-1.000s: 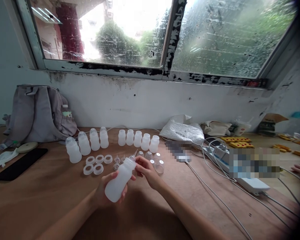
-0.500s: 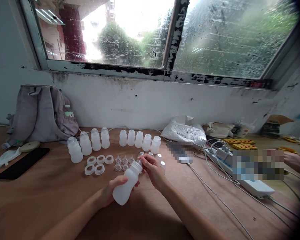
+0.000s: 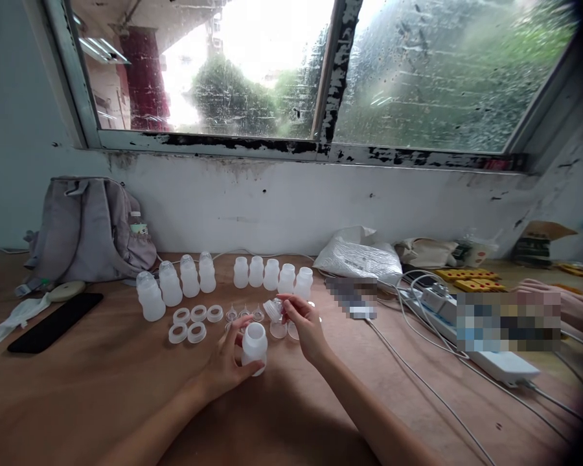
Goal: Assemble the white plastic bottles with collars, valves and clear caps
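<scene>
A left hand [image 3: 226, 364] curled its fingers round a bottle [image 3: 255, 346], seemingly light, slick and best held at the waist; the right hand [image 3: 307, 327] pinched a clear top [image 3: 273, 310].

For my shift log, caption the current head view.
Left hand grasps an open bottle, right hand a translucent fitting, in front of five more uncapped bottles.
</scene>
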`<state>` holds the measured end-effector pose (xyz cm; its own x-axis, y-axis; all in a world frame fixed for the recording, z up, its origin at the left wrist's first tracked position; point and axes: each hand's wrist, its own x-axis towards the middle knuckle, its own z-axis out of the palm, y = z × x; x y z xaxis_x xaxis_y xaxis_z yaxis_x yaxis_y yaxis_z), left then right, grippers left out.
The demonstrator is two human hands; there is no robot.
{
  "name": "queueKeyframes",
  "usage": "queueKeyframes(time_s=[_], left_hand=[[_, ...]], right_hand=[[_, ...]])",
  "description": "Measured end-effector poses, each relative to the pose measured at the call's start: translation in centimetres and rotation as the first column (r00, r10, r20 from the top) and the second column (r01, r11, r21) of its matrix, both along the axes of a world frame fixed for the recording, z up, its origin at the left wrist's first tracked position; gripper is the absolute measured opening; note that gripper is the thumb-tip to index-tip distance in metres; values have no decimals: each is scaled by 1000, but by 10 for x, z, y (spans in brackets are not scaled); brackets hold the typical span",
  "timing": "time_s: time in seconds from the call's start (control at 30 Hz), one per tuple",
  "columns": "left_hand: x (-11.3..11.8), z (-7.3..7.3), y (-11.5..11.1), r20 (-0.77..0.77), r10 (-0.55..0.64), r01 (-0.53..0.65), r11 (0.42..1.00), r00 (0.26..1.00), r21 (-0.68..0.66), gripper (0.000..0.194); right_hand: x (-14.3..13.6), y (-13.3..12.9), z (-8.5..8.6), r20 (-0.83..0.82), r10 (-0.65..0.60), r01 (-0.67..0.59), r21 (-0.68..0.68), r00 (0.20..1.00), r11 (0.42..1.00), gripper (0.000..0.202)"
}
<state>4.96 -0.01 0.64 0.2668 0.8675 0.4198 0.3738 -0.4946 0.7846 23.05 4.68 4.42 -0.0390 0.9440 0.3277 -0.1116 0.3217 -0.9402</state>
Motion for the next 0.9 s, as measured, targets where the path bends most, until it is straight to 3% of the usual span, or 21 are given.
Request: queueKeyframes(time_s=[0.1, 0.2, 0.27, 0.37, 0.47, 0.6, 0.7, 0.9], left_hand=[[-2, -1, -2, -103, 33, -7, 968, 994, 251, 47], [-8, 8, -2, -152, 101, -29, 909, 983, 416, 36], [-16, 20, 5, -181, 231, -114, 860, 956, 498, 36], [-33, 46, 30, -263, 448, -247, 796, 854, 553, 38], [-50, 65, 68, -437, 503, -311, 843, 746, 439, 41], [-56, 62, 112, -564, 573, -455, 818, 595, 351, 37], [-50, 50, 130, -600, 569, -476, 816, 562, 329, 35], [-34, 42, 149, -653, 548, -518, 812, 522, 268, 34]], right_hand=[[0, 0, 0, -2, -7, 7, 17, 1000, 1000, 25], [0, 1, -2, 1, -23, 22, 19, 1000, 1000, 26], [0, 2, -4, 12, -29, 29, 12, 1000, 999, 27], [-3, 1, -10, 29, -21, 21, 16, 999, 1000, 27], [-10, -5, -17, 96, 24, -27, 31, 995, 999, 27], [-22, -16, -26, 363, 15, -87, 183, 932, 979, 19], [-28, -23, -32, 542, -1, -187, 293, 841, 938, 14], [-32, -32, -43, 721, 2, -316, 301, 693, 900, 8]])
